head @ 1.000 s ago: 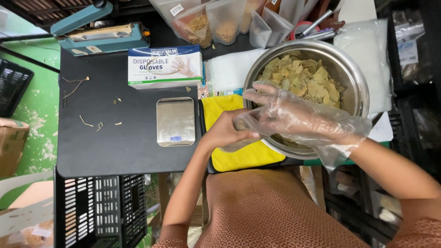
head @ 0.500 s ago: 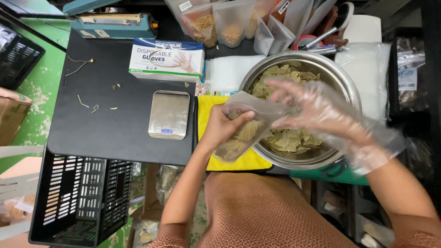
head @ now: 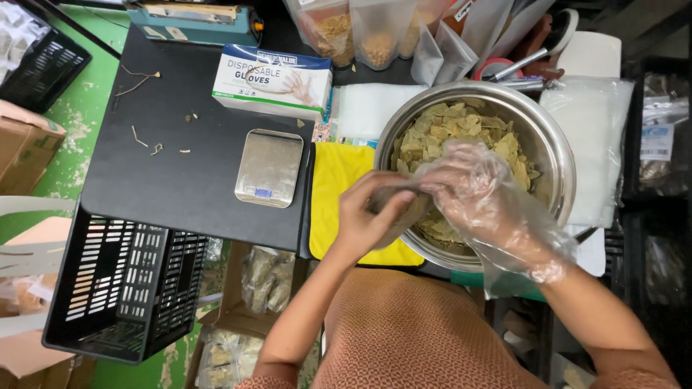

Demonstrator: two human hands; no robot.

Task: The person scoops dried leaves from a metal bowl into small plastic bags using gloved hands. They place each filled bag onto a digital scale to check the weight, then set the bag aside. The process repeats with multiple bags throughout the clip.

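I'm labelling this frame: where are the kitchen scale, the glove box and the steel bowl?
kitchen scale (head: 269, 166), head view, middle of its steel platform.
glove box (head: 272, 78), head view, middle of its top face.
steel bowl (head: 553, 162), head view, bare right rim.

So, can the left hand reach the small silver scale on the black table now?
Probably yes. The left hand holds a pouch at the bowl, but the scale lies uncovered nearby, nothing between except the yellow cloth.
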